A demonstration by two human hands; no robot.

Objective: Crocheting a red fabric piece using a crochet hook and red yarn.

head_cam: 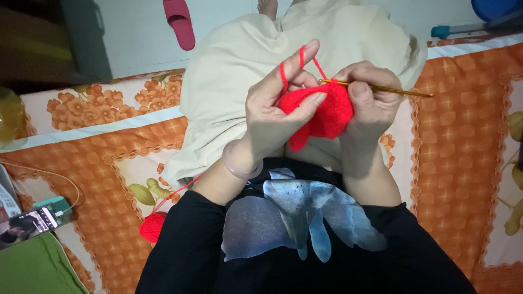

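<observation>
My left hand (275, 103) pinches a red crocheted piece (326, 111) between thumb and fingers, with red yarn (284, 73) looped over its raised index finger. My right hand (369, 100) grips a golden crochet hook (384, 89) whose tip goes into the top edge of the red piece; the handle points right. Both hands are held above my lap, over cream trousers (245, 71). A red yarn strand runs down past my left arm to a red yarn ball (153, 226) lying on the bedsheet at lower left.
An orange floral bedsheet (457, 147) covers the surface around me. A phone (24, 226) with a cable lies at far left beside a green cloth (32, 269). A pink slipper (180, 22) rests on the pale floor ahead; a blue object (493, 8) sits top right.
</observation>
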